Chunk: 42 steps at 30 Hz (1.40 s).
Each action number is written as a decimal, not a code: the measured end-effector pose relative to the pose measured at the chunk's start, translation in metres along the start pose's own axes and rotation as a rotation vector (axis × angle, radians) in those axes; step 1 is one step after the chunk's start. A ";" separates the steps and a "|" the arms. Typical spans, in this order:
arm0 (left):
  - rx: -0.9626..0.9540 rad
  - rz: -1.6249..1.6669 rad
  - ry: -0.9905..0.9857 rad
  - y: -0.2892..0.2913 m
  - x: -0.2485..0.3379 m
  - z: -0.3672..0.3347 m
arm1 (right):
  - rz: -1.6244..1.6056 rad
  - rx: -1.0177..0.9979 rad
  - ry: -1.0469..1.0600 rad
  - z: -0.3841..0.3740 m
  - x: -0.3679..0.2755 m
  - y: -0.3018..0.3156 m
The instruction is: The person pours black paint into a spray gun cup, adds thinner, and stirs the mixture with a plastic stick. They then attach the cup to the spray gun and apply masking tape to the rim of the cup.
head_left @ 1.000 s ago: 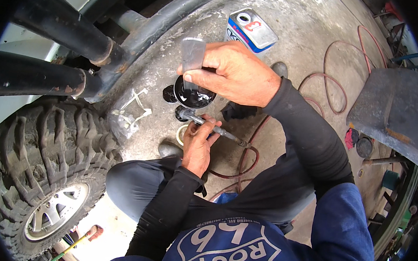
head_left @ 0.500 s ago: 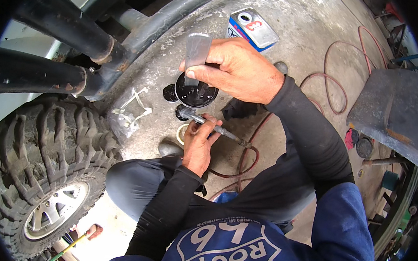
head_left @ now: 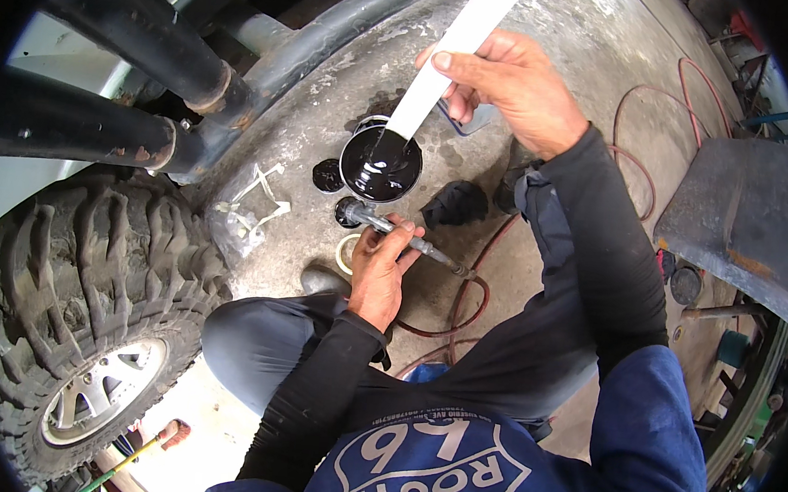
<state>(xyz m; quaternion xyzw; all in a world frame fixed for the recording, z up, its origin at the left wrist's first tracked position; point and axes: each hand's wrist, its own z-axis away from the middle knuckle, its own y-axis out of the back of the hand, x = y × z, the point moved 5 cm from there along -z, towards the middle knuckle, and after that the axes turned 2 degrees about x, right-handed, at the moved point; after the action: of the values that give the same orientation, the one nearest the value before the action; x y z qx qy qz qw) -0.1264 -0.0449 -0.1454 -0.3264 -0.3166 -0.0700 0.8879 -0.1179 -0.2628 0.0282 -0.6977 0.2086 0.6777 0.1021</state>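
Note:
My right hand (head_left: 504, 84) is closed around a flat white stirring stick (head_left: 456, 47), its upper end pointing up and away. The stick's lower end dips into glossy black paint (head_left: 382, 166) in an open round can (head_left: 415, 188) on the floor. Below the can, my left hand (head_left: 383, 268) wraps around a grey metal tool (head_left: 400, 233) that looks like a spray gun, with a hose joined to its right end. A small black-coated cup (head_left: 345, 213) is at the tool's left end. Beside the can lies a black-smeared round lid (head_left: 327, 175).
At left stands a big off-road tyre (head_left: 94, 287) below black metal tubes (head_left: 124, 143). Crumpled tape on clear plastic (head_left: 254, 207) and a black cloth (head_left: 456, 203) flank the can. A red hose (head_left: 478, 290) curls over the floor. Farther right is a grey panel (head_left: 739, 213).
My right hand has moved right, and the stick has swung from near upright to a slant, showing its white face. The rectangular tin behind is now mostly hidden. My left hand stays put.

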 end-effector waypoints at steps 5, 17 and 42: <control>0.001 0.001 0.002 0.000 0.000 0.000 | 0.104 -0.251 0.208 0.009 -0.023 -0.011; 0.012 -0.007 0.005 0.001 0.000 -0.001 | 0.070 0.017 -0.150 0.000 0.012 -0.004; 0.012 -0.008 0.007 -0.001 0.001 0.001 | 0.117 -0.166 0.117 0.009 -0.021 -0.002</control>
<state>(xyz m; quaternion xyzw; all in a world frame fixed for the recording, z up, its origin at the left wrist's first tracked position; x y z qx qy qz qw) -0.1263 -0.0454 -0.1437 -0.3194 -0.3152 -0.0729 0.8907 -0.1250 -0.2540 0.0479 -0.7288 0.1978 0.6555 -0.0084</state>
